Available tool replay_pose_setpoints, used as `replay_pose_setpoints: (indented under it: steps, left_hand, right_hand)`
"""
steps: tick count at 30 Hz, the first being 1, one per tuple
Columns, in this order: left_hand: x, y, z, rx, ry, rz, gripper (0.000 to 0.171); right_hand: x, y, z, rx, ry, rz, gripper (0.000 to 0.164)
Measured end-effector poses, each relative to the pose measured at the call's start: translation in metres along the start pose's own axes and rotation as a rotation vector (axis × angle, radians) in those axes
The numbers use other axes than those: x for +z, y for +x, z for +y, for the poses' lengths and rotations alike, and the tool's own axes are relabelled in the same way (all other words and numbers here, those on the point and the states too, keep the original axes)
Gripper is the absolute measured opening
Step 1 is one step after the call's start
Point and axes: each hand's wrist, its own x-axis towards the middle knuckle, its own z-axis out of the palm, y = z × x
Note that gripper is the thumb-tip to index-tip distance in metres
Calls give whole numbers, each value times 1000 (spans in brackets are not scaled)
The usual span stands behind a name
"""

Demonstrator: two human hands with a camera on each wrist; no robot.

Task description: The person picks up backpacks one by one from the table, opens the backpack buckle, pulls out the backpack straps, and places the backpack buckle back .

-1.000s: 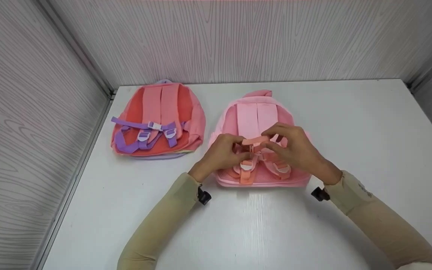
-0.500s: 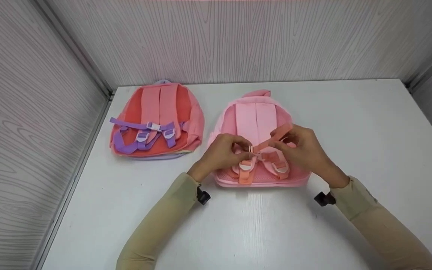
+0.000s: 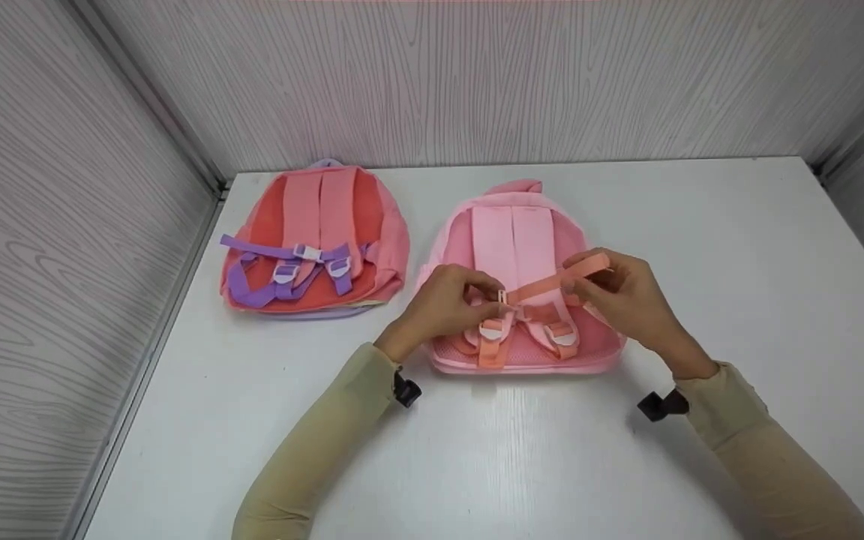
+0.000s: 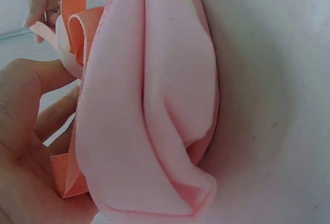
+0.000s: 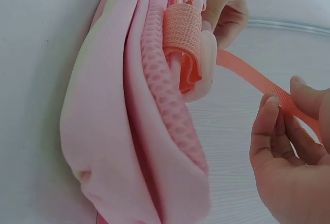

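Note:
A pink backpack (image 3: 514, 232) lies with its shoulder straps up in the head view. My left hand (image 3: 447, 304) pinches a small white buckle (image 3: 502, 298) low on its straps. From that buckle an orange webbing strap (image 3: 539, 286) runs up to the right, drawn taut. My right hand (image 3: 619, 292) pinches this strap between thumb and fingers, its loose end sticking out past them. In the right wrist view the orange strap (image 5: 247, 70) spans the gap between both hands. Folded orange webbing (image 5: 181, 33) and a white strap adjuster (image 5: 206, 67) sit at the backpack's side.
To the left lies a second backpack (image 3: 394, 232), coral with purple straps (image 3: 256, 296) and a white buckle (image 3: 310, 253) across its back. Both bags rest on a white table (image 3: 522, 457). Grey wood-grain panels (image 3: 432, 82) rise behind and at the sides.
My right hand has moved to the right, drawing the orange strap out from the buckle so a longer stretch shows. The left hand has stayed at the buckle.

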Motion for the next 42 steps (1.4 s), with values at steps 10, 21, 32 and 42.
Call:
replay_pose_setpoints:
  steps: [10, 21, 32, 42]
  left_hand:
    - [-1, 1, 1, 11, 49, -6, 32]
    - [0, 5, 2, 58, -16, -22, 30]
    - [0, 8, 6, 90, -40, -30, 28]
    - [1, 10, 11, 84, -45, -45, 28]
  right_hand:
    - [-11, -6, 4, 102, 48, 97, 17]
    - [-25, -14, 7, 175, 103, 93, 30]
    - [-35, -21, 8, 248, 73, 100, 36]
    - [-41, -25, 9, 292, 21, 81, 39]
